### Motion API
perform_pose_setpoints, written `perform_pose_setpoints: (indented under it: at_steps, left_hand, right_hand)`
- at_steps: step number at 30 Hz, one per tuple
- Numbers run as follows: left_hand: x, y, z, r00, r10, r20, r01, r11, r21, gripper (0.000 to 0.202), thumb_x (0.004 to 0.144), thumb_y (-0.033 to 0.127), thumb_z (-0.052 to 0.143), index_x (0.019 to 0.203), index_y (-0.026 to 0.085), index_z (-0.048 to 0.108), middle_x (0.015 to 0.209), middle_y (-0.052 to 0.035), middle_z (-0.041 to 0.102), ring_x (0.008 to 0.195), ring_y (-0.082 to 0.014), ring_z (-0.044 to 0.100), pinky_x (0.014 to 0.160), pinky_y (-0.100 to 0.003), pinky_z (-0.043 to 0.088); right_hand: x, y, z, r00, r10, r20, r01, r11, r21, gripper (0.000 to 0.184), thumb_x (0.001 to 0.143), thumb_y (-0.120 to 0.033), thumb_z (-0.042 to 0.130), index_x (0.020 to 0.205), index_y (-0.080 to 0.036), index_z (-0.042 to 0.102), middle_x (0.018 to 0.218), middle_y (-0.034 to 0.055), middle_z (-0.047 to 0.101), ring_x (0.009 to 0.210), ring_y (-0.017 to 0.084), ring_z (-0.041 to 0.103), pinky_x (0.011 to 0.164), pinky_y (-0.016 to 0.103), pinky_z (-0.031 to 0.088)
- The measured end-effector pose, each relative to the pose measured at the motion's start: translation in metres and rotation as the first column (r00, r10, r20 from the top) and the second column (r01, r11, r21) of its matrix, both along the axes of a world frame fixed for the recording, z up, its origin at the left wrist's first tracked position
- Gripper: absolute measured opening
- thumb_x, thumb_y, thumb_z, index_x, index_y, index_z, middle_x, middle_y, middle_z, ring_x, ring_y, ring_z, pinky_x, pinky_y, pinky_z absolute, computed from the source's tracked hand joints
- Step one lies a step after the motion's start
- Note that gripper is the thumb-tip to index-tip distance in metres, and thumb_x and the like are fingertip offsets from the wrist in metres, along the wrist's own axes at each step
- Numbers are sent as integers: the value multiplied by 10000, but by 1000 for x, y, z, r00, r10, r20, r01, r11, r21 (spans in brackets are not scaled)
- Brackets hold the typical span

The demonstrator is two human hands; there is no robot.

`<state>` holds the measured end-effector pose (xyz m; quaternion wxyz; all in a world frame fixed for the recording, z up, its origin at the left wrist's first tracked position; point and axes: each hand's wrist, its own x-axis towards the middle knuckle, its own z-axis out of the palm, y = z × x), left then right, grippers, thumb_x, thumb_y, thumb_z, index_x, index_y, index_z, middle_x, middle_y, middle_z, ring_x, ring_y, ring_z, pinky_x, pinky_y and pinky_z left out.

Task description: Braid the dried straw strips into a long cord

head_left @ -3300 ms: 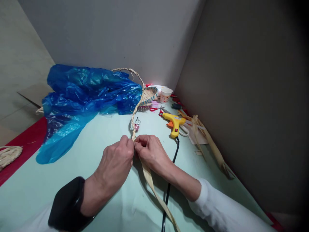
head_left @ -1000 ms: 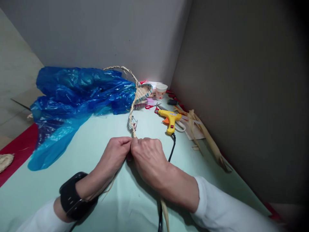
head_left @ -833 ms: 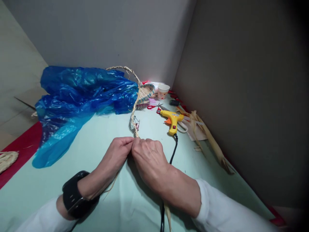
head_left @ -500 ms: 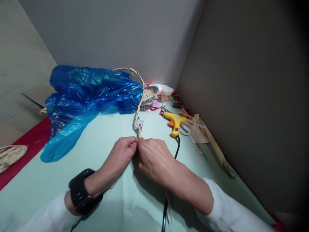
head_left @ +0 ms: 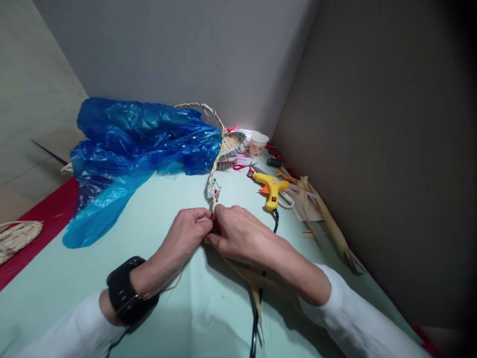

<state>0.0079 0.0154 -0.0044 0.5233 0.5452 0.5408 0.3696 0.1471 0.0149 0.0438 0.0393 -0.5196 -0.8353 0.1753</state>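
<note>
A pale braided cord of dried plant fibre (head_left: 213,174) runs from beside the blue plastic bag down to my fingers. My left hand (head_left: 190,228) is closed in a pinch at the cord's near end. Pressed against it, my right hand (head_left: 238,231) also grips there, its fingertips partly hidden. Loose fibre strips (head_left: 257,303) trail below my right hand, and a thin strand (head_left: 176,283) hangs by my left wrist. Just beyond the hands, a small metal clip (head_left: 216,189) sits at the braid.
A yellow glue gun (head_left: 274,189) with a black cord lies to the right, near red-handled scissors (head_left: 244,167). Behind stand a paper cup (head_left: 258,144) and a small woven basket (head_left: 233,144). A blue plastic bag (head_left: 145,134) covers the back left; dried husks (head_left: 331,223) lie right.
My right hand has turned and shifted slightly, its fingers still at the braid. The loose strips below it now show more. My left hand stays nearly in place.
</note>
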Motion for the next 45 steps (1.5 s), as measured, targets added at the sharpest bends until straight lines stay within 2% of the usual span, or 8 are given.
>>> perform_pose_setpoints:
  at_steps: [8,14,23,29,33,37,40,45]
  left_hand:
    - [-11,6,11,981,-66,181,92,986,-139,125,733,210,592,754,111,667,687,-33,667,450,-39,314,428,-193,164]
    - [-14,9,9,954,-163,253,198,973,-122,142,760,219,591,841,128,665,625,-39,663,528,-107,531,463,-196,281]
    - [-13,8,3,973,-54,225,81,990,-113,244,775,228,630,997,191,537,588,59,584,469,-62,426,453,-182,235]
    - [-10,9,8,978,-95,184,112,990,-83,223,790,253,606,955,211,461,629,31,652,551,-108,534,553,-208,367]
    - [-9,6,11,980,-110,-163,127,988,93,187,816,324,557,931,234,440,613,38,642,567,-154,541,576,-251,368]
    - [-9,-2,16,746,47,-664,194,939,284,126,892,327,409,892,240,499,659,-5,651,618,-204,554,617,-294,331]
    - [-9,-7,20,607,140,-782,206,923,326,196,898,319,374,833,237,540,661,-30,639,609,-224,566,613,-310,309]
    - [-5,-14,22,809,29,-587,154,953,260,277,887,323,401,655,227,518,570,5,610,527,-176,532,594,-286,341]
  right_hand:
    - [30,19,-15,890,-155,-428,92,982,-163,245,864,-348,530,953,-140,623,851,71,671,787,172,584,663,254,396]
    - [9,15,-42,556,-370,-744,-247,782,-573,146,874,-156,400,785,-134,513,685,9,549,568,99,550,587,227,443]
    - [11,12,-41,753,-179,-633,30,971,-238,268,881,-240,426,688,-150,589,632,-16,550,589,88,457,570,217,309]
    - [11,12,-46,711,-182,-679,68,979,-190,312,866,-243,456,659,-145,669,562,-33,511,554,83,407,561,208,292]
    - [8,10,-49,664,-229,-712,121,972,-201,297,837,-256,475,610,-134,622,536,-35,465,545,85,375,528,208,269]
    - [5,7,-48,646,-242,-724,181,970,-163,300,813,-266,485,537,-147,495,535,-43,307,537,83,270,484,226,203]
    - [3,5,-48,663,-222,-715,206,972,-111,310,807,-256,477,517,-159,427,544,-42,257,537,86,232,479,240,182]
    - [0,1,-50,715,-174,-677,230,973,-7,304,798,-205,467,504,-161,400,510,-51,258,524,84,207,486,233,191]
